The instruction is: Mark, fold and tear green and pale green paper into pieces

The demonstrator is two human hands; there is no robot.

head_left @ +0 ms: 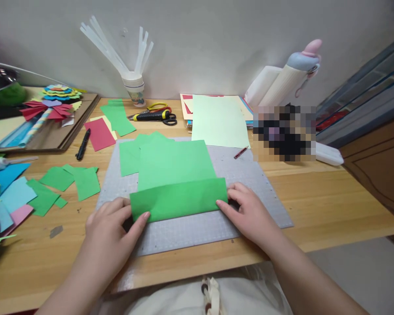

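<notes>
A large sheet of green paper (177, 164) lies on the grey cutting mat (259, 197), its near part folded over into a wide strip. My left hand (114, 227) grips the left end of that strip, thumb on top and fingers behind. At the right end, my right hand (248, 210) pinches the strip the same way, with its thumb on the front edge. Part of another green piece (128, 158) shows from beneath the sheet at the left. A short pencil-like stick (240, 152) rests near the mat's upper right.
Green scraps (87, 183) and a black pen (83, 144) lie left. Behind stand a paper cup (136, 94) holding white strips, scissors (169, 119), a yellow-black cutter (151, 115) and a pale green sheet (219, 122). A bottle (287, 78) leans at the back right.
</notes>
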